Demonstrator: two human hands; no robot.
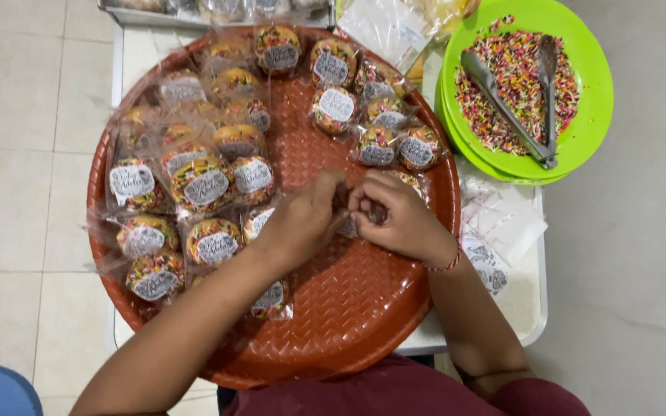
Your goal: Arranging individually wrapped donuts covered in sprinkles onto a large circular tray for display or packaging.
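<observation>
Over the round red tray [364, 308], left hand [302, 219] and right hand [398, 219] meet fingertip to fingertip, both pinching one small wrapped treat [346, 225] between them, mostly hidden, bagged sprinkle treats [210, 185] lying just left.

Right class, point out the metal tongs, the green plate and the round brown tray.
metal tongs [502, 104], head view, middle of one arm.
green plate [591, 115], head view, bare right rim.
round brown tray [356, 308], head view, bare woven surface.
</observation>
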